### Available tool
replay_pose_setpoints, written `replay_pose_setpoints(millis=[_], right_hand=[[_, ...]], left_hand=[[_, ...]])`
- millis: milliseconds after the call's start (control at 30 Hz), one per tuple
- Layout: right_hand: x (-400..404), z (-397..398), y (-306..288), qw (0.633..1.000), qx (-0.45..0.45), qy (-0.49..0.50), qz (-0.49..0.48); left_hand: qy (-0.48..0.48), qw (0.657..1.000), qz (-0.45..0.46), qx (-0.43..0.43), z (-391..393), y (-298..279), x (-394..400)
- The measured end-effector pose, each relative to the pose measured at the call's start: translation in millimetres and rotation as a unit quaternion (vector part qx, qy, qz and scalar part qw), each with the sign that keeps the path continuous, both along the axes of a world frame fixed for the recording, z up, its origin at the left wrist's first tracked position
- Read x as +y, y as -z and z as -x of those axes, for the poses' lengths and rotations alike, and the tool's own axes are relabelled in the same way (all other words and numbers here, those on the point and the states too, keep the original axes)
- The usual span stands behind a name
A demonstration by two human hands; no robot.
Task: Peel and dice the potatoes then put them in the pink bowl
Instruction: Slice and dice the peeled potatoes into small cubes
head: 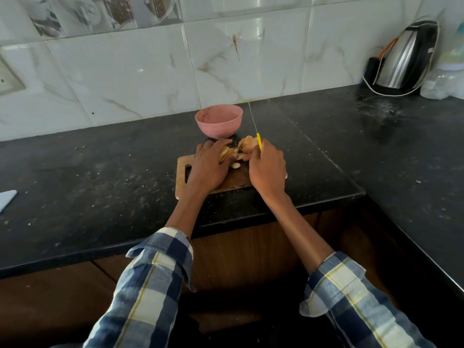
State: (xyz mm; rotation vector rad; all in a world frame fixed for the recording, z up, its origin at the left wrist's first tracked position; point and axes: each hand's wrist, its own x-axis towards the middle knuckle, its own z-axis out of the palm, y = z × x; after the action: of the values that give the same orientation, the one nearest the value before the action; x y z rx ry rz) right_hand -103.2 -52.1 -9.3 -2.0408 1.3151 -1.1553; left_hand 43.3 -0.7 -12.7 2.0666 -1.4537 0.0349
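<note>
- While left hand (209,167) presses flat on potato slices (227,154) on the cutting board (182,175), right hand (267,169) has its grip curled round a yellow-handled knife (258,141).
- Slices look wet, slippery, firm but light; pin them from above, near the cut.
- Pink bowl (219,121) sits just behind the board on the bench (100,177).

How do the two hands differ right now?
The left hand lies flat, fingers spread over the potato slices; the right hand is curled round a yellow-handled knife. The left sits nearer the board's handle end, the right at its opposite edge. Both are over the board, just short of the pink bowl.
</note>
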Motion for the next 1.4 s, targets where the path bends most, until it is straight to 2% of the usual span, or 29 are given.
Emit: replay_pose_setpoints(millis=[233,300,400,467,600,800,1000,1200,1400], right_hand=[[-1.1,3.7,-0.7,0.998,0.029,-0.053,0.018],[-3.5,1.6,1.6,0.998,0.011,-0.057,0.014],[-7.4,0.4,5.2,0.998,-0.035,-0.059,0.004],[-7.4,1.8,5.5,0.997,-0.023,-0.065,0.015],[-3.6,2.8,4.9,0.996,0.036,-0.076,0.022],[1.2,4.4,2.5,0.996,0.059,-0.066,0.013],[-2.0,-1.0,6.3,0.997,0.074,-0.032,0.014],[-4.6,-2.6,8.5,0.998,0.063,-0.023,0.007],[-3.9,-0.1,7.1,0.997,0.063,-0.032,0.016]], left_hand=[[-0.051,0.998,0.019,0.011,5.0,-1.8,-6.7],[-0.051,0.998,0.016,0.025,6.6,-3.3,-5.5],[-0.05,0.994,0.025,0.092,6.3,-7.3,0.2],[-0.045,0.99,0.035,0.127,4.6,-10.7,6.3],[-0.033,0.992,0.041,0.113,1.9,-12.1,17.1],[-0.069,0.995,0.037,0.054,1.8,-8.2,9.9],[-0.077,0.996,0.027,0.04,8.3,-7.9,5.8],[-0.082,0.994,0.03,0.066,7.5,-12.6,12.2],[-0.111,0.986,0.089,0.09,8.1,-8.3,1.5]])
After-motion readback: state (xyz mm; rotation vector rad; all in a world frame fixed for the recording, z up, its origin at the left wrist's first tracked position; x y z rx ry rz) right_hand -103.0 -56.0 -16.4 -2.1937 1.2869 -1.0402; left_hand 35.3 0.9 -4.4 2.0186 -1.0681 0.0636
